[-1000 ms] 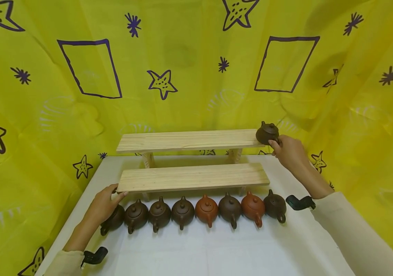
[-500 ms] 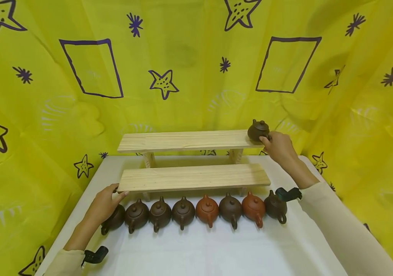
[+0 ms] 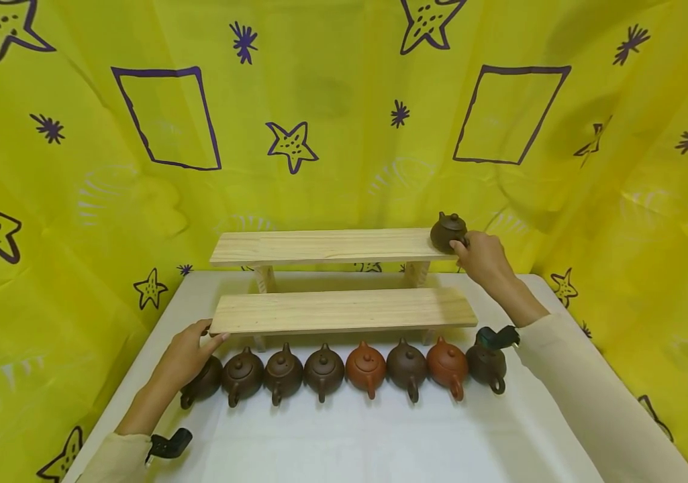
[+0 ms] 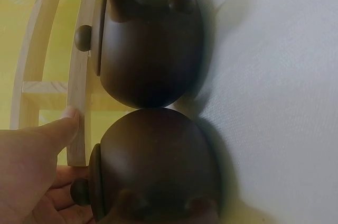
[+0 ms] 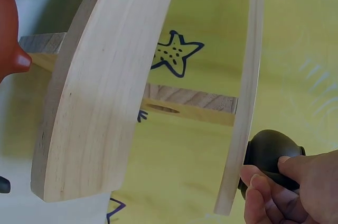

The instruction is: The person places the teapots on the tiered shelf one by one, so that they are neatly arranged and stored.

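Note:
A two-step wooden shelf stands at the back of the white table. My right hand (image 3: 478, 253) grips a dark brown teapot (image 3: 448, 232) by its handle side, and the pot sits on the right end of the upper plank (image 3: 325, 245). The right wrist view shows my fingers (image 5: 280, 192) curled round that pot (image 5: 268, 155) at the plank's edge. My left hand (image 3: 189, 352) holds the left end of the lower plank (image 3: 344, 311), thumb on its edge, beside the leftmost teapot (image 3: 203, 381). In the left wrist view that pot (image 4: 156, 166) lies against my palm (image 4: 31, 176).
Several small clay teapots (image 3: 364, 368), dark brown and reddish, stand in a row on the white table (image 3: 368, 436) in front of the lower plank. Yellow cloth with purple stars (image 3: 292, 144) hangs all around. Black wrist mounts (image 3: 168, 444) sit on both sleeves.
My right hand has carried the dark teapot leftward from past the plank's right end onto the upper plank. The left hand has stayed at the lower plank's corner.

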Available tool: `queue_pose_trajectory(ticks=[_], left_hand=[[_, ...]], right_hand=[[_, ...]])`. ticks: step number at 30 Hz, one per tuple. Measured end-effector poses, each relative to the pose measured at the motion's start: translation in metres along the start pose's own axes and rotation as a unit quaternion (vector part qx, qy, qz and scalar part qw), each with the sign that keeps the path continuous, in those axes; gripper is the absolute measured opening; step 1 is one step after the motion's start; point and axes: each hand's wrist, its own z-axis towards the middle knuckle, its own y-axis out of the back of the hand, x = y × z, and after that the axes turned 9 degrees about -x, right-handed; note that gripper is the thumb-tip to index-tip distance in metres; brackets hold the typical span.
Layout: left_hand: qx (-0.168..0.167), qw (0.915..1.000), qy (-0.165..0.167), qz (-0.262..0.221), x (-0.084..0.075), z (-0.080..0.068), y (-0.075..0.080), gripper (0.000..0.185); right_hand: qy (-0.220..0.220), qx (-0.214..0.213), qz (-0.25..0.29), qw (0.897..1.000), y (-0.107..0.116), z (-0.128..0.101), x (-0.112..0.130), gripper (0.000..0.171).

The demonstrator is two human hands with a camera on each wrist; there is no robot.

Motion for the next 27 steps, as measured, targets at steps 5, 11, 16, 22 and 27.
queue_pose_trajectory(ticks=[5,11,16,22,27], left_hand=[[0.0,1.0,-0.002,0.0,0.0,0.0,-0.001,0.062],[0.001,1.0,0.003,-0.001,0.001,0.0,-0.001,0.062],[0.001,1.0,0.002,0.001,0.0,0.0,-0.001,0.062],[0.0,1.0,0.002,-0.001,0.0,0.0,0.0,0.063],[0.002,1.0,0.006,-0.001,-0.001,-0.001,-0.001,0.063]], right_hand=[[0.004,-0.01,-0.006,1.0,-0.002,0.004,-0.002,0.037],[0.007,-0.007,-0.002,1.0,-0.002,0.005,-0.001,0.038],[0.0,0.006,-0.002,1.0,0.0,0.007,-0.002,0.038],[-0.013,0.001,-0.012,1.0,0.004,0.006,-0.005,0.046],[-0.007,-0.004,-0.025,1.0,0.009,-0.004,-0.012,0.056]])
